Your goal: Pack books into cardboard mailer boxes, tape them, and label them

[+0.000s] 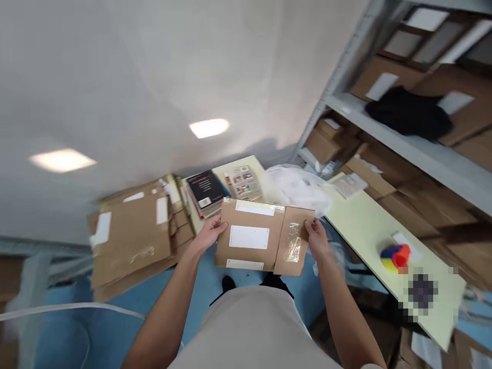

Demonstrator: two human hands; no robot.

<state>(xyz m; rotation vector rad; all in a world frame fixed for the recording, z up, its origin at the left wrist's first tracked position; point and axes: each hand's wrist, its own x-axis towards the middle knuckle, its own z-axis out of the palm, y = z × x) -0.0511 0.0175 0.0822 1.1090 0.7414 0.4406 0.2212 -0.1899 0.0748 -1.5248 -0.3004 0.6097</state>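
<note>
A flat piece of brown cardboard (251, 261) is held up in front of my body, with white labels and strips of clear tape on it. A crease divides it into a wide left panel and a narrower right panel. My left hand (210, 233) grips its left edge, thumb on the face. On the opposite edge, my right hand (316, 237) pinches the narrower panel, its other fingers mostly hidden behind. Just beyond the cardboard lie a black book (206, 188) and a printed booklet or pack (243, 183).
Large flattened cardboard (132, 236) stands at the left. White plastic wrap (295, 188) sits on the pale table (353, 218), whose right part bears a red, blue and yellow object (395, 256). Metal shelves (407, 143) with boxes rise at right. A white cable (73, 306) crosses the lower left.
</note>
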